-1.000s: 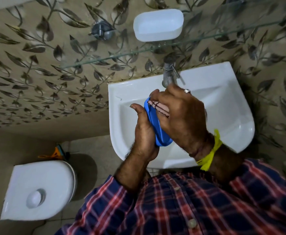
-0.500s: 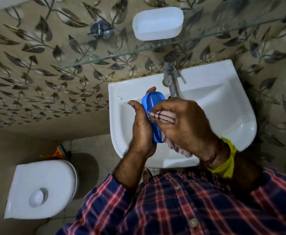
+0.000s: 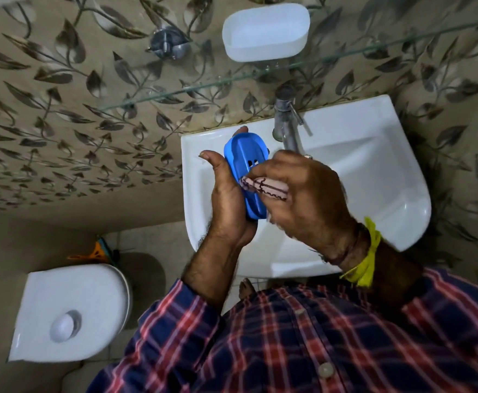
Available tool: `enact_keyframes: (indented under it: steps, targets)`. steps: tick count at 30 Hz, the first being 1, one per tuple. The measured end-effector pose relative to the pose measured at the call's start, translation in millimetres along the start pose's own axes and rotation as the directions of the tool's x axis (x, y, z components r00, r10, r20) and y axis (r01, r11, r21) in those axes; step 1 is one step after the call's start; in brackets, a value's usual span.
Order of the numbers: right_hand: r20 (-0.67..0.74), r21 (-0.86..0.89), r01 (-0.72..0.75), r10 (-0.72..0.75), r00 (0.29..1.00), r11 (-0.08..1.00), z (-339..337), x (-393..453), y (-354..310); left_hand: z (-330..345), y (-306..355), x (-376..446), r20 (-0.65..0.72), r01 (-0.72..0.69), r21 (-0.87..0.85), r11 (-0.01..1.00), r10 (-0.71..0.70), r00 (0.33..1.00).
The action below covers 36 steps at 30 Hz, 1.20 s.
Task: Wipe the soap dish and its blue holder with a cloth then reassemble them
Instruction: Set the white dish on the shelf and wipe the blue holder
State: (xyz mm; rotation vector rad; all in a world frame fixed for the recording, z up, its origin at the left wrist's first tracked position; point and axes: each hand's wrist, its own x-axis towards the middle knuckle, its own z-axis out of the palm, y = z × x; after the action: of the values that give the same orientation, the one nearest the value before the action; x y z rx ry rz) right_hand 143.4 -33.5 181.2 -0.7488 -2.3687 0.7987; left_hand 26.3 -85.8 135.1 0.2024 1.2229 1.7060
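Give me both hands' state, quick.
Left hand: closed around the blue holder, gripping it over the sink.
Right hand: closed on the cloth, pressing it against the holder.

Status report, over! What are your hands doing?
Left hand grips blue holder. Right hand rubs cloth on it. White dish waits on shelf. Nothing blocking.

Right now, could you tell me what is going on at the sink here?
A person is cleaning a soap dish set over the white sink. The left hand holds the blue holder on edge, while the right hand presses a bunched pinkish cloth against its slotted face. The white soap dish sits apart on the glass shelf above the tap, so the two are not yet reassembled.
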Motion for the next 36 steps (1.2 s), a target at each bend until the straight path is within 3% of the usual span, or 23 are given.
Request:
enact_keyframes:
  steps: [13, 18, 24, 28, 32, 36]
  targets:
    - [0.045, 0.011, -0.025, 0.024, 0.999, 1.0, 2.9, -28.8, -1.4, 9.9, 25.1, -1.2, -0.064, -0.079, 0.034, 0.996, 0.081, 0.995]
    - [-0.037, -0.037, -0.118, 0.117, 0.992, 0.992, 1.5, -19.1, 6.3, 10.1, 21.1, -5.9, -0.039, -0.148, -0.043, 0.988, 0.146, 0.989]
    - [-0.006, -0.104, -0.065, 0.065, 0.998, 0.992, -4.1, -24.2, 2.0, 13.0, 21.4, -12.0, -0.01, -0.173, -0.055, 0.983, 0.173, 0.985]
    - [-0.073, -0.098, -0.027, 0.02, 0.997, 0.995, -7.3, -7.3, 2.9, 11.8, 23.8, -13.9, -0.023, -0.157, -0.08, 0.984, 0.155, 0.988]
    - [0.009, -0.091, 0.061, -0.06, 0.998, 0.994, -2.1, -24.7, -7.4, 8.4, 29.8, -12.7, -0.013, -0.148, -0.026, 0.989, 0.148, 0.989]
    - [-0.118, -0.112, -0.024, 0.011, 0.993, 0.993, -4.7, -3.0, -0.9, 11.6, 23.2, -14.6, 0.011, -0.141, -0.099, 0.985, 0.142, 0.99]
